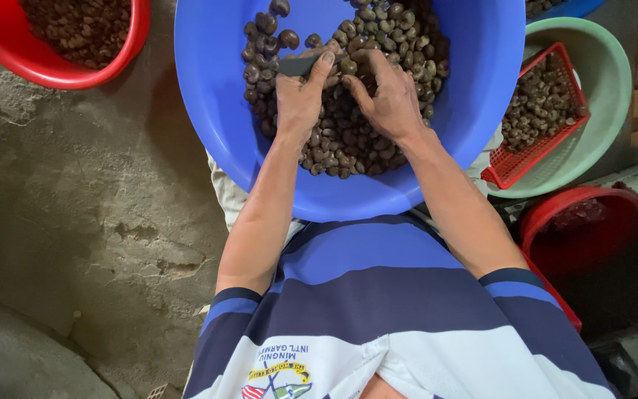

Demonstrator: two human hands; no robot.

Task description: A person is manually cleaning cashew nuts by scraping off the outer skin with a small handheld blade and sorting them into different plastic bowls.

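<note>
A big blue basin (pixel 208 89) rests on my lap, holding a heap of dark brown cashew nuts (pixel 348 140) in their shells. Both hands work over the heap. My left hand (pixel 300 92) is closed around a small dark tool (pixel 297 66), its thumb pointing up along it. My right hand (pixel 385 92) is curled just beside it, fingers bent around a nut at the spot where the two hands meet. What lies between the fingertips is mostly hidden.
A red bowl (pixel 119 55) of dark nuts sits at the upper left on the rough concrete floor (pixel 75 207). To the right, a green basin (pixel 607 81) holds a red mesh basket (pixel 526 159) of nuts. A red bucket (pixel 555 214) stands lower right.
</note>
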